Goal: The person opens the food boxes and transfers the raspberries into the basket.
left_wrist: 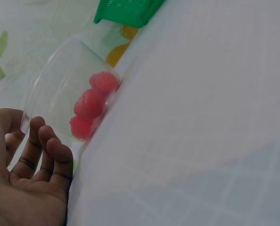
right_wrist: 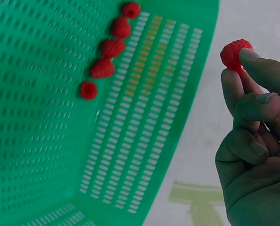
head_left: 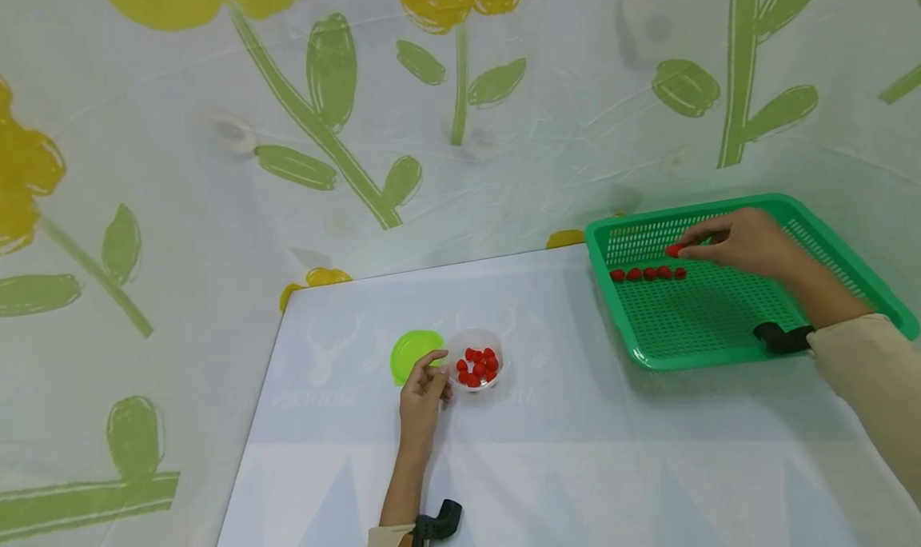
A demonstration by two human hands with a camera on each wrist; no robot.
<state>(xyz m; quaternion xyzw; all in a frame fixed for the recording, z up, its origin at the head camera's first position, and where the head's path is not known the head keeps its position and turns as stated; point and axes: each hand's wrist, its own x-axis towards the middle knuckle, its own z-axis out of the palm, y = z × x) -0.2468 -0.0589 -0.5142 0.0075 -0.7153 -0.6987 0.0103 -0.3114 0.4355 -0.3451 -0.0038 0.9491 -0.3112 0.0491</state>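
My right hand (head_left: 751,241) is raised over the green basket (head_left: 651,363) and pinches a raspberry (right_wrist: 233,54) between thumb and fingertips. Below it, a row of several raspberries (right_wrist: 112,48) lies on the basket floor along one side. On the table, my left hand (head_left: 423,403) holds the rim of a clear plastic bowl (left_wrist: 60,70), with its fingers at the near left side. Several more raspberries (head_left: 472,380) rest in the bottom of that bowl. Just left of the bowl, a lime green lid (head_left: 412,355) lies flat, partly covered by the left hand.
The white table (head_left: 561,451) carries the bowl, lid and basket. Behind it hangs a pale cloth (head_left: 504,187) printed with flowers and leaves. A black wrist strap (head_left: 780,339) on the right arm overlaps the near part of the basket.
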